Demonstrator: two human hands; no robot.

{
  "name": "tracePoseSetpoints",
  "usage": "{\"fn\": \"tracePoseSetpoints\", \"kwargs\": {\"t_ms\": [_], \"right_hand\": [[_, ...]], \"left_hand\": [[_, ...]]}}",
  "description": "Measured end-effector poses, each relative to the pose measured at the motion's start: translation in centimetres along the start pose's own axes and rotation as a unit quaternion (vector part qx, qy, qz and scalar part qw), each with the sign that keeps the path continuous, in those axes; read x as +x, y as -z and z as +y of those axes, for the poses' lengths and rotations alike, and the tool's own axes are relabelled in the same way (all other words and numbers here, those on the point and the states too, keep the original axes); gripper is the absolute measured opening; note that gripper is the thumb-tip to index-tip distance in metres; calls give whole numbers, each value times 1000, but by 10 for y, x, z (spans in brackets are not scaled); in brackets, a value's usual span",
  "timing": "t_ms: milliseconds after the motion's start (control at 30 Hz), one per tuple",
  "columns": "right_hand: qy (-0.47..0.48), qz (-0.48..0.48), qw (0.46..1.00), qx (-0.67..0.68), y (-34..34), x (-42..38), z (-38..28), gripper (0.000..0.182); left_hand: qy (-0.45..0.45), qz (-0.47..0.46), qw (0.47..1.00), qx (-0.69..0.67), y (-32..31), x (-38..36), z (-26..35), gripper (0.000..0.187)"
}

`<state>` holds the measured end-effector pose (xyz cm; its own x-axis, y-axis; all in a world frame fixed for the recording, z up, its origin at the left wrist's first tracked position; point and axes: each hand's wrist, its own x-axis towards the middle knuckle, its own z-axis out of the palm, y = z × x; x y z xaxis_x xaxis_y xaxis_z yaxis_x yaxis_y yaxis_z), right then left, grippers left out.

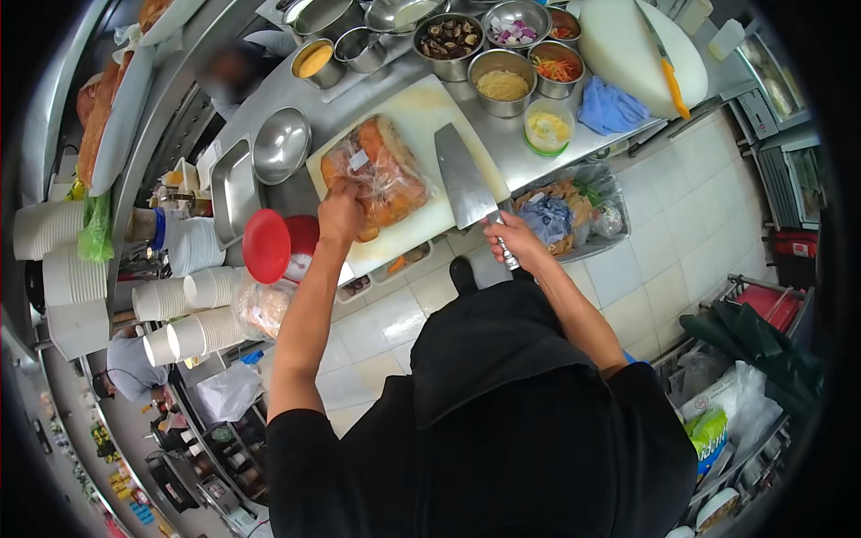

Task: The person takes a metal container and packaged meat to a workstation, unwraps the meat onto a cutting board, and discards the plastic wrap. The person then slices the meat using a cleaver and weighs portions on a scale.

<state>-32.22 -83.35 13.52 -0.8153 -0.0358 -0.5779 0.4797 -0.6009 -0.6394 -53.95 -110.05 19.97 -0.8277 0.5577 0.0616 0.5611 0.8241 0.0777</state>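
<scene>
A bread loaf [381, 170] in a clear plastic bag with a small white label lies on the white cutting board [441, 108]. My left hand [341, 213] is at the loaf's near left edge, its fingers closed on the bagged bread. In my right hand [513, 240] is the handle of a broad-bladed cleaver [464, 175]. The blade points away from me, over the board's right side, apart from the loaf.
Metal bowls of mushrooms [448, 38], noodles [504, 85] and other ingredients line the back. Another knife [664, 63] rests on a round white board [619, 54]. A red-panned scale [269, 247] stands left, a waste bin [619, 215] right. Other people are beyond the counter.
</scene>
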Motion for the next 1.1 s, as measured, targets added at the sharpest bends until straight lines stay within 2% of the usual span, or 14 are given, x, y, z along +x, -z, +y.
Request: {"fn": "tracePoseSetpoints", "kwargs": {"t_ms": [133, 267, 333, 367, 433, 533, 700, 767, 867, 933, 1000, 1033, 1067, 1100], "right_hand": [[37, -34, 997, -56, 7, -8, -1, 22], [64, -88, 994, 16, 0, -23, 1, 23], [69, -79, 994, -24, -13, -28, -10, 19], [67, -82, 992, -61, -20, -33, -18, 17], [72, -86, 987, -116, -32, -33, -23, 11], [56, -107, 984, -128, -49, -40, -22, 11], [75, -91, 979, -163, -76, -36, -9, 11], [95, -84, 973, -191, -85, -19, -8, 11], [126, -65, 961, -239, -106, 5, -21, 10], [126, -45, 956, -259, -123, 19, -39, 12], [126, -29, 955, -268, -135, 35, -52, 14], [125, -26, 950, -284, -140, 43, -61, 14], [125, -22, 945, -300, -146, 50, -68, 13], [126, -21, 943, -307, -152, 51, -76, 13]], "left_hand": [[-69, 64, 995, 18, 7, 6, 4, 7], [23, 34, 999, 2, 2, 17, 15, 4], [89, -47, 995, -4, 5, 22, 13, 6], [90, -44, 995, -5, 1, 24, 7, 6], [78, -59, 981, -167, -11, 29, -9, 9], [102, -121, 964, -215, -20, 32, -12, 10], [110, -81, 956, -258, -25, 26, -7, 10], [242, -148, 828, -483, -14, 25, -8, 14], [215, -130, 789, -562, -15, 15, -13, 17], [241, -121, 759, -593, 5, 3, -13, 21], [205, -120, 650, -722, 1, -10, -35, 22], [152, -95, 583, -792, -5, -24, -47, 23], [149, -91, 579, -796, -18, -40, -55, 23], [83, 1, 445, -892, -38, -56, -64, 18]]}}
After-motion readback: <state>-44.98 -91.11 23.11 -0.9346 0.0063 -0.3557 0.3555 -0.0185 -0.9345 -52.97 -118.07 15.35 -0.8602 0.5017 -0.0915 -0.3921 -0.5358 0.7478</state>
